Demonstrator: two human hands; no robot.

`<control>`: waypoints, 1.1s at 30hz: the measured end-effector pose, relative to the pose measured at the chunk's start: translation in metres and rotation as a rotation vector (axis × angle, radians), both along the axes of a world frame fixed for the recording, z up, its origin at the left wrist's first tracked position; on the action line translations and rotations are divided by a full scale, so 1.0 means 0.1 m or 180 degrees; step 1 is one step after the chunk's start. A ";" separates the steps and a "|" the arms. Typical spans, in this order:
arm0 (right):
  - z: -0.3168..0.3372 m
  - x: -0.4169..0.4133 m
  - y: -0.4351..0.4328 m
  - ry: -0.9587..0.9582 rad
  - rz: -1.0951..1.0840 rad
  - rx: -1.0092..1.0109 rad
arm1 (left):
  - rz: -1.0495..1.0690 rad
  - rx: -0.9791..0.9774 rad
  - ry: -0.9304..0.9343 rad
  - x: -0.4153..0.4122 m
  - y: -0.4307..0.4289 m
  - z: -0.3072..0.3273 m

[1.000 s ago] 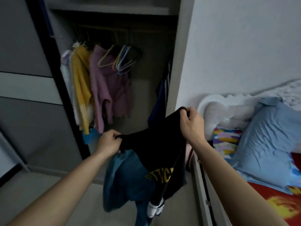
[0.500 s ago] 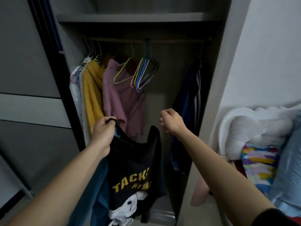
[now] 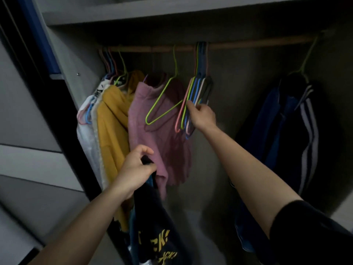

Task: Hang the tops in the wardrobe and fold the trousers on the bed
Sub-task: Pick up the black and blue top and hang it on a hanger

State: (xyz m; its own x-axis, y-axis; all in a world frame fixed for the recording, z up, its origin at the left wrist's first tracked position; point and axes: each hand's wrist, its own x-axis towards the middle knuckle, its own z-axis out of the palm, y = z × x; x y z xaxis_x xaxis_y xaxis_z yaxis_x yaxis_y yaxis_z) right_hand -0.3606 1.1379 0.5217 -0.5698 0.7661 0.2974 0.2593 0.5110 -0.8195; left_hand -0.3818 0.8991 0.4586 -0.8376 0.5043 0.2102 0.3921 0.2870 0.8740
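Left hand point(image 3: 134, 170): curled tight on black yellow-lettered fabric top point(image 3: 158, 226), keeping it off the floor.
Right hand point(image 3: 202, 116): pinching bunched coloured wire hangers point(image 3: 198, 88), likely to free one.

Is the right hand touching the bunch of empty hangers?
Touching. The head view shows the right hand pinching the lower part of the bunch of empty hangers, with no gap between them.
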 end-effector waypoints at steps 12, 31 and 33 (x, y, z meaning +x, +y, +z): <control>0.00 -0.20 -0.07 0.0316 -0.1107 0.0860 | -0.1447 0.0032 0.1624 -1.06 0.53 -0.10; -1.37 1.71 -1.62 -0.0221 -0.2145 0.0474 | -0.2197 -0.0676 0.1497 -0.76 1.17 -0.49; -1.30 1.91 -1.82 -0.0517 -0.1939 0.0549 | -0.2262 -0.0791 0.1446 -0.60 1.17 -0.45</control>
State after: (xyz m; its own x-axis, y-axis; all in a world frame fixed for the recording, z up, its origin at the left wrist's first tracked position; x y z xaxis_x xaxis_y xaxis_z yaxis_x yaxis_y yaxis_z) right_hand -0.1693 0.9559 0.3912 -0.0969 0.9151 0.3915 0.6576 0.3541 -0.6649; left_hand -0.4423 1.0162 0.4141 -0.1701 0.9500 0.2617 0.8450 0.0039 0.5348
